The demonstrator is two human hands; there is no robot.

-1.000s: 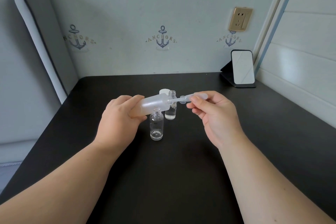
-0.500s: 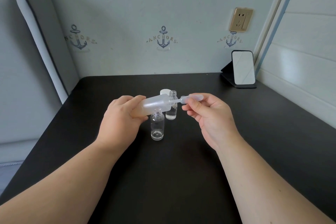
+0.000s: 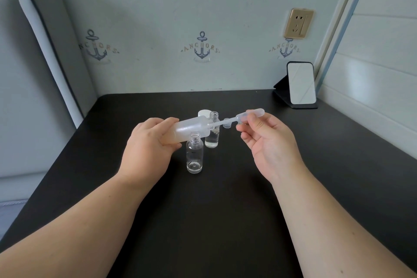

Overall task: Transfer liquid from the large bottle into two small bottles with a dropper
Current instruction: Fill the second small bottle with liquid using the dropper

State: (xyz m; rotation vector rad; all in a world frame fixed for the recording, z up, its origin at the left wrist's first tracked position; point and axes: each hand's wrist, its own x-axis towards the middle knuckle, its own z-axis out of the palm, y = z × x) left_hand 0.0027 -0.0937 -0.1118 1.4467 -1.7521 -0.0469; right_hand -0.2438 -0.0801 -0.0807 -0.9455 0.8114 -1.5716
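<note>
Fingers of the left hand [image 3: 146, 144] grip the tilted large bottle [image 3: 189, 130]; right hand [image 3: 268, 142] pinches the dropper [image 3: 239, 118], tip in its mouth, above two small bottles [image 3: 194, 156] mid-desk [image 3: 225, 221]

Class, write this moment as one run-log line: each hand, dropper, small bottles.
left hand grips tilted large bottle | right hand pinches dropper, tip at bottle mouth | small bottles upright, uncapped
</note>
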